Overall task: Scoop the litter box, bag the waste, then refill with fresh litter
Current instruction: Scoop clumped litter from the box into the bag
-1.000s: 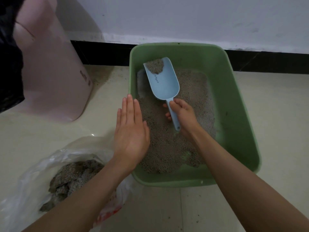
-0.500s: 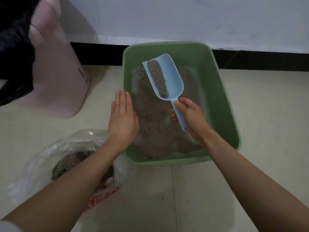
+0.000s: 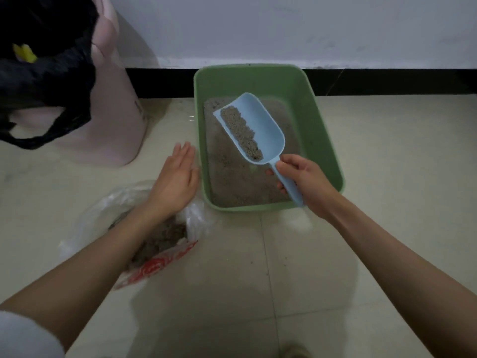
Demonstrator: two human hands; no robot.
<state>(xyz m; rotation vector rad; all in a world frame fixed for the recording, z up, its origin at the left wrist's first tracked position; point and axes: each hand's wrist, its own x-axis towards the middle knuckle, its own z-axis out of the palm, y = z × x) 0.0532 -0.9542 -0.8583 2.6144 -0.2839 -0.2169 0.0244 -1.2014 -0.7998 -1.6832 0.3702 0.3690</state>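
pale blue scoop [image 3: 254, 127] loaded with litter, lifted over the green litter box [image 3: 322, 120]: scooping is partway done.

my right hand [image 3: 302, 180] grips the scoop's handle, fingers curled round it, a ridge of grey litter lying along the tilted blade. my left hand [image 3: 178, 180] is flat with fingers straight and together, hovering just beside the box's left wall, above a clear plastic bag [image 3: 113, 218] on the floor that already holds scooped waste. grey litter covers the box floor, so more scooping, closing the bag and the refill look left to do.
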